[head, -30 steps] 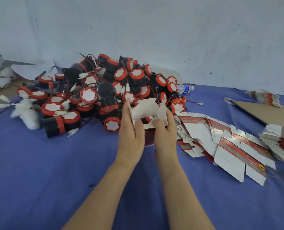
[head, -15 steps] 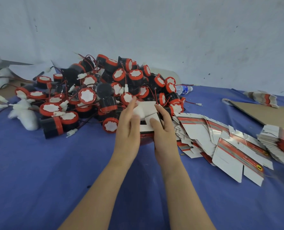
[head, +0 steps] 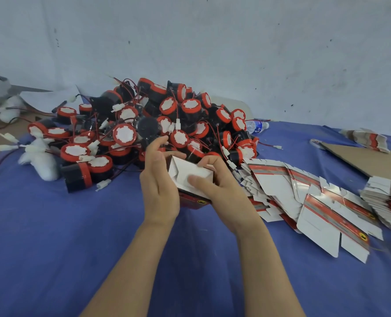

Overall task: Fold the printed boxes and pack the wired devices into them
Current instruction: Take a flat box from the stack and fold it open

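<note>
Head: left hand, right hand clasp box.

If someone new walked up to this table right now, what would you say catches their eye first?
First, the big pile of red-and-black wired devices heaped at the back of the blue table. Just in front of it, the left hand and right hand hold a half-folded white box, and flat printed boxes fan out to the right.

Matt cardboard box, blue cloth
</note>
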`<state>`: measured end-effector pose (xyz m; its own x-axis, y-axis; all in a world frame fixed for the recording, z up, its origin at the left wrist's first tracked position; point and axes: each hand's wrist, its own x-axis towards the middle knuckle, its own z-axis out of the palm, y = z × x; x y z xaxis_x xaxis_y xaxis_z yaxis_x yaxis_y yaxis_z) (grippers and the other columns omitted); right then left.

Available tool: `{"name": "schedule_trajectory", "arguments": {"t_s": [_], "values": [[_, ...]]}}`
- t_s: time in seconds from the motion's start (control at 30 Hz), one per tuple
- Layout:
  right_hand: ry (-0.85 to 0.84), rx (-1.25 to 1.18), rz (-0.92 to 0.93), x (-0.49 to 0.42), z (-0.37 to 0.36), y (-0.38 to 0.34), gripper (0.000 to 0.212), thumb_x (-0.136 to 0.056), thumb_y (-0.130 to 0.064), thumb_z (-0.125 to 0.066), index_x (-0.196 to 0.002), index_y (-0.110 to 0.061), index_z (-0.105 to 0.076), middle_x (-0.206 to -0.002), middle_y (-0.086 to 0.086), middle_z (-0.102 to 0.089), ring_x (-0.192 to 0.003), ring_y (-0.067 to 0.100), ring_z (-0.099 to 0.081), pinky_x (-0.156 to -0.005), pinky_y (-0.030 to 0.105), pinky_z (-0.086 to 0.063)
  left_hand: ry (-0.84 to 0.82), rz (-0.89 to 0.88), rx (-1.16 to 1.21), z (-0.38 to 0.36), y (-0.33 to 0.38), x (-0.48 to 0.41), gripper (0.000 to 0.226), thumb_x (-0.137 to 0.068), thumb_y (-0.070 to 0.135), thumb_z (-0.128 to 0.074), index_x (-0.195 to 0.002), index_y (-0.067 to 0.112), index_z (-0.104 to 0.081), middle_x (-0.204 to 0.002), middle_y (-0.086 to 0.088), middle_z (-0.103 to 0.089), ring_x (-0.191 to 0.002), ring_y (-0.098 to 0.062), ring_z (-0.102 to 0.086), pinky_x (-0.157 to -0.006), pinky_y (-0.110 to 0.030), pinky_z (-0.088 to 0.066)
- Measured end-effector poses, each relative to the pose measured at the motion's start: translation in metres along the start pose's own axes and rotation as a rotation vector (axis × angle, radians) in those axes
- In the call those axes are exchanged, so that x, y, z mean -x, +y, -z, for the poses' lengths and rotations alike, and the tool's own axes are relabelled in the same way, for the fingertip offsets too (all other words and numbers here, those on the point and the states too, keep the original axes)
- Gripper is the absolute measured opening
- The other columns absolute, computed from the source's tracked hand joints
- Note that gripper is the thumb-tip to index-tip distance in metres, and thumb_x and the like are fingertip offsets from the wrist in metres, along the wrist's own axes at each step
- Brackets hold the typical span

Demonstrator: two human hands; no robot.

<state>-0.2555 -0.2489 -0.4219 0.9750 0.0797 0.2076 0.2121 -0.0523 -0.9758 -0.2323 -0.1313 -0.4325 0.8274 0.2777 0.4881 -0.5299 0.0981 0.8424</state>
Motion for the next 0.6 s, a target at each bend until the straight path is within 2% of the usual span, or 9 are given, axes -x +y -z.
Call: {"name": "schedule_trajectory", "arguments": {"t_s": [0.07,0.17,0.23,0.37,0.47,0.53,0.6], "values": [[-0.039,0.031,0.005,0.0005,0.0023,0.0003,0.026,-0.087,-0.018,-0.068,-0.105,-0.035,-0.059,-0.106,-0.004,-0.065,-0.094,0.019,-0.064,-0.08,0.035,-0.056,0.022,-0.057,-0.008,0.0019,0.0,-0.0012,0.035,-0.091,0.052,-0.023,-0.11,0.044,-0.05,-0.09,0.009,-0.07,-0.078,-0.012,-0.067,-0.066,-0.028,-0.054],[-0.058,0.037,0.053,0.0029,0.0024,-0.0053,0.035,-0.09,-0.009,-0.064,-0.119,-0.029,-0.062,-0.112,-0.008,-0.065,-0.103,0.017,-0.064,-0.085,0.033,-0.056,0.014,-0.136,-0.008,0.0024,0.0006,-0.0009,0.038,-0.092,0.054,-0.021,-0.109,0.039,-0.051,-0.087,0.012,-0.071,-0.077,-0.012,-0.067,-0.064,-0.025,-0.052],[-0.032,0.042,0.067,0.0033,0.0025,-0.0063,0.033,-0.091,-0.007,-0.063,-0.117,-0.026,-0.064,-0.11,-0.008,-0.066,-0.102,0.018,-0.064,-0.083,0.03,-0.056,0.013,-0.163,-0.002,0.0022,-0.0001,-0.0005,0.038,-0.093,0.054,-0.021,-0.109,0.037,-0.051,-0.087,0.011,-0.071,-0.076,-0.011,-0.067,-0.062,-0.022,-0.051],[0.007,0.085,0.057,0.0031,-0.0002,-0.0058,0.028,-0.09,-0.009,-0.064,-0.111,-0.028,-0.063,-0.107,-0.009,-0.067,-0.097,0.014,-0.064,-0.076,0.026,-0.055,-0.008,-0.209,-0.023,0.0015,-0.0031,-0.0002,0.041,-0.095,0.055,-0.02,-0.112,0.035,-0.05,-0.086,0.009,-0.07,-0.075,-0.012,-0.068,-0.061,-0.024,-0.051],[-0.004,0.037,0.036,0.0025,0.0005,-0.0027,0.025,-0.09,-0.012,-0.064,-0.109,-0.028,-0.065,-0.107,-0.007,-0.067,-0.1,0.019,-0.063,-0.081,0.034,-0.056,0.003,-0.223,-0.036,0.0017,-0.0042,-0.0006,0.039,-0.095,0.054,-0.019,-0.112,0.039,-0.051,-0.088,0.01,-0.07,-0.077,-0.012,-0.067,-0.063,-0.026,-0.052],[-0.034,-0.079,0.003,0.0023,-0.0001,-0.0024,0.019,-0.091,-0.022,-0.063,-0.109,-0.026,-0.068,-0.108,-0.002,-0.067,-0.103,0.025,-0.062,-0.087,0.043,-0.053,0.0,-0.235,-0.035,0.0016,-0.0042,-0.0011,0.034,-0.096,0.053,-0.019,-0.11,0.051,-0.05,-0.097,0.009,-0.069,-0.089,-0.013,-0.067,-0.073,-0.032,-0.054],[0.037,-0.132,0.029,0.0017,-0.0024,-0.0034,0.02,-0.09,-0.034,-0.059,-0.104,-0.025,-0.07,-0.107,0.001,-0.068,-0.1,0.022,-0.061,-0.088,0.044,-0.05,0.006,-0.237,-0.103,0.0011,-0.0052,-0.0013,0.037,-0.097,0.049,-0.02,-0.119,0.046,-0.05,-0.119,0.008,-0.061,-0.112,-0.011,-0.058,-0.093,-0.033,-0.048]]}}
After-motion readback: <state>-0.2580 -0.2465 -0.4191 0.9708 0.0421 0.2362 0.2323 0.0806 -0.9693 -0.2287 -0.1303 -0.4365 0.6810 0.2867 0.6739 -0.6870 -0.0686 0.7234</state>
